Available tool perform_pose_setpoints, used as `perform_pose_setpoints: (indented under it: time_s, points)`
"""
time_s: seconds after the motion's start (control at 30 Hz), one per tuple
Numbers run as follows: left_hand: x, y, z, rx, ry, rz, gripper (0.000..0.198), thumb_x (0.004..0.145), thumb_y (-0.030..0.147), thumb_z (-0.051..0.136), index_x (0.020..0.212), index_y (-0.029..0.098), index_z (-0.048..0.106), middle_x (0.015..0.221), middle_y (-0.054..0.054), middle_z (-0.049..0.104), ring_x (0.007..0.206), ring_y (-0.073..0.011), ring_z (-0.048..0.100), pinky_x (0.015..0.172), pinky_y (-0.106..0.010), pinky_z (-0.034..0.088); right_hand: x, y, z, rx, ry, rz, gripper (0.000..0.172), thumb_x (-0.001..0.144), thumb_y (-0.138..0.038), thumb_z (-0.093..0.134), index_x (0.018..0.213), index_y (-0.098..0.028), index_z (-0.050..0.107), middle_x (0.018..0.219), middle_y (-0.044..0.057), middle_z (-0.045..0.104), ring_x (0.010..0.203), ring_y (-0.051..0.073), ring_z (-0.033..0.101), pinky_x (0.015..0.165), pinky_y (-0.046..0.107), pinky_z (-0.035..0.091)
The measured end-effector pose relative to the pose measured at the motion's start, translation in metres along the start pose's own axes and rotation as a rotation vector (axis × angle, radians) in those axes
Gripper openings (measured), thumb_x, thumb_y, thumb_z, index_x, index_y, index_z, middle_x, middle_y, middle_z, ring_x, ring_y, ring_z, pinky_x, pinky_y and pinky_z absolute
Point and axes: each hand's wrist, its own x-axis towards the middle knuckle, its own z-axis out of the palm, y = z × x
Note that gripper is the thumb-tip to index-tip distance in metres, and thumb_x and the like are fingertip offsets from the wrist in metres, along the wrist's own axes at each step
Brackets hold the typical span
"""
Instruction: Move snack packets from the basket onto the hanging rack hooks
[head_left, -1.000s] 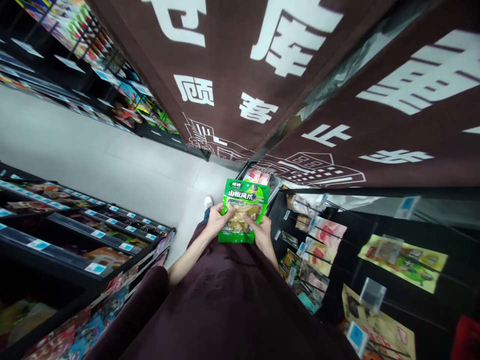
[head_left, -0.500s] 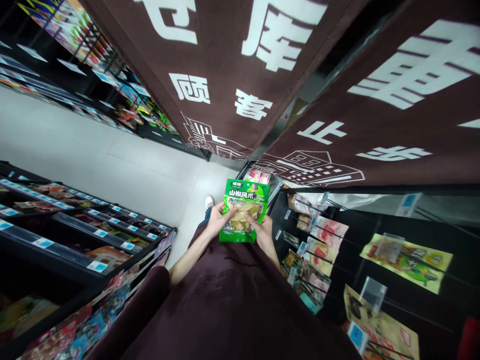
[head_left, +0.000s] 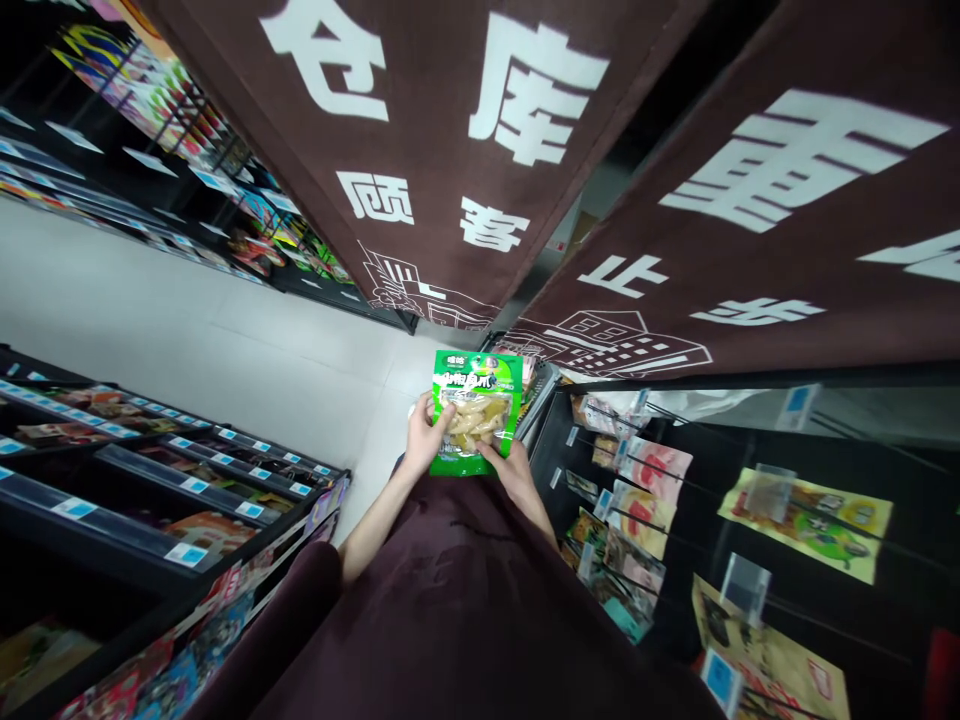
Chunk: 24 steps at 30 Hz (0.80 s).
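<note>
A green snack packet with a clear window is held in front of my body, its printed face turned up. Pale, yellowish pieces show through the window; the label suggests pickled-pepper chicken feet. My left hand grips the packet's left edge, thumb on the front and fingers behind. My right hand holds the lower right corner, its thumb pressed on the front and the other fingers mostly hidden behind the packet.
Brown curtains with white characters hang ahead. Shelves with price tags stand at left. On the right, a black rack carries hanging snack packets. Beyond my hands is a grey basket with packets. Pale floor runs left.
The packet and both hands have shifted slightly left and up in view. My right hand has slid lower on the packet. The curtains and shelves appear shifted as the camera moved.
</note>
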Motion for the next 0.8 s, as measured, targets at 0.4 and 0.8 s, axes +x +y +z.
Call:
perform_pose_setpoints:
  time_s: [0.4, 0.8]
  points:
    - [-0.024, 0.027, 0.021, -0.35, -0.183, -0.128, 0.058, 0.077, 0.041, 0.075, 0.124, 0.011, 0.059, 0.116, -0.017, 0.069, 0.109, -0.0329, 0.065, 0.097, -0.047, 0.05, -0.042, -0.044, -0.013, -0.298, -0.101, -0.633, 0.037, 0.083, -0.033, 0.069, 0.12, -0.029, 0.066, 0.13, 0.008, 0.061, 0.126, 0.027, 0.052, 0.11, 0.049, 0.041]
    - [-0.05, 0.021, 0.04, -0.234, -0.17, -0.082, 0.054, 0.067, 0.038, 0.085, 0.112, 0.016, 0.065, 0.109, -0.011, 0.072, 0.099, -0.028, 0.068, 0.087, -0.037, 0.055, -0.039, -0.006, -0.056, -0.092, 0.142, -0.166, 0.033, 0.08, -0.046, 0.069, 0.092, -0.016, 0.075, 0.09, 0.008, 0.076, 0.085, 0.027, 0.07, 0.078, 0.037, 0.055]
